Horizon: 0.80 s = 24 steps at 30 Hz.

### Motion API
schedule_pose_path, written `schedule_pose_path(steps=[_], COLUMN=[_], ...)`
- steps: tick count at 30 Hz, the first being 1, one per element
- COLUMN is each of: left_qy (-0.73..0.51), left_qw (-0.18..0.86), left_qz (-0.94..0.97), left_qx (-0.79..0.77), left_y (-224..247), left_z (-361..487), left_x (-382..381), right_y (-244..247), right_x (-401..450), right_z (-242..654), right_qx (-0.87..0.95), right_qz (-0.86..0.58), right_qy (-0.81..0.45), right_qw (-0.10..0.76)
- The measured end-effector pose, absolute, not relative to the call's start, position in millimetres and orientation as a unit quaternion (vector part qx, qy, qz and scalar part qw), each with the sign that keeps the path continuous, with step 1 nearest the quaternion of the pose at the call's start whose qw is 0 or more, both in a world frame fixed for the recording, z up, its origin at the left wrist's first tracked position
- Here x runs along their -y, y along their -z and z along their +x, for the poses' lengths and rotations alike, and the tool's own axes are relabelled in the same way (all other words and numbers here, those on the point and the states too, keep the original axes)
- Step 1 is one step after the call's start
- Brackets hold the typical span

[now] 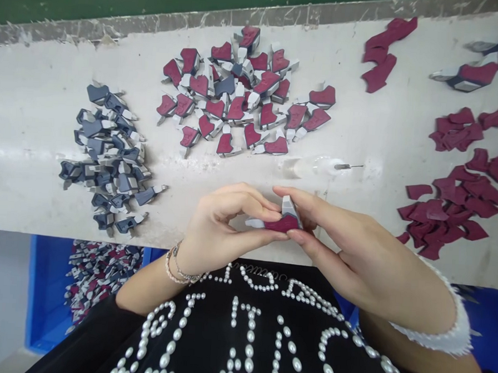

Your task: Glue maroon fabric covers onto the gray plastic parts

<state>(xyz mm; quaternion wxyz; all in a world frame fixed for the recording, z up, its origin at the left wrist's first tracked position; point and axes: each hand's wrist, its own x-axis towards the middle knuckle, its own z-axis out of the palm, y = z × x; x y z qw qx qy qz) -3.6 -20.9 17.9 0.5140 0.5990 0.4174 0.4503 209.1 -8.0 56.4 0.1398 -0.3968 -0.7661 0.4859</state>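
Note:
Both hands meet over the front of the white table, gripping one small plastic piece [284,223] with a maroon face, a dark edge and light grey ends. My left hand [226,221] pinches it from the left between thumb and fingers. From the other side, my right hand [338,241] closes its thumb and fingers on the piece's right end. Fingers partly cover it. Just beyond the hands lies a small glue bottle [321,166] with a thin metal needle tip, pointing right.
Pieces with maroon faces [236,108] lie heaped at the back middle. Dark blue-grey pieces [112,157] are piled at left, loose maroon panels [452,203] at right. Two pieces [472,76] sit back right. A blue bin [47,293] of pieces stands below the table's left front edge.

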Motion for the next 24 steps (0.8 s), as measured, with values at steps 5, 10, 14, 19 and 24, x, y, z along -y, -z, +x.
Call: schedule_pose_path(steps=[5,10,14,19,24], left_qy=[-0.433,-0.333,-0.285,-0.293,-0.342], left_qw=[0.542,0.536,0.522,0.511,0.493], left_qz=[0.569,0.618,0.666,0.678,0.684], left_qx=[-0.442,-0.469,-0.451,-0.439,-0.416], left_y=[-14.0,-16.8,-20.6,-22.9,-20.0], left_z=[-2.2,-5.2,-9.6,-9.9,-6.6], left_x=[23.6,23.2,20.4,21.9,24.7], right_y=[-50.7,-48.6,-47.4,-52.1,-55.9], right_x=[8.0,5.6,5.6,5.6,3.2], right_z=[207.7,208.2,206.9,208.7,210.4], right_qx=[0.778,0.804,0.804,0.810,0.823], right_qz=[-0.403,-0.391,-0.380,-0.372,-0.355], right_qy=[-0.460,-0.428,-0.437,-0.438,-0.425], right_qw=[0.142,0.133,0.135,0.120,0.125])
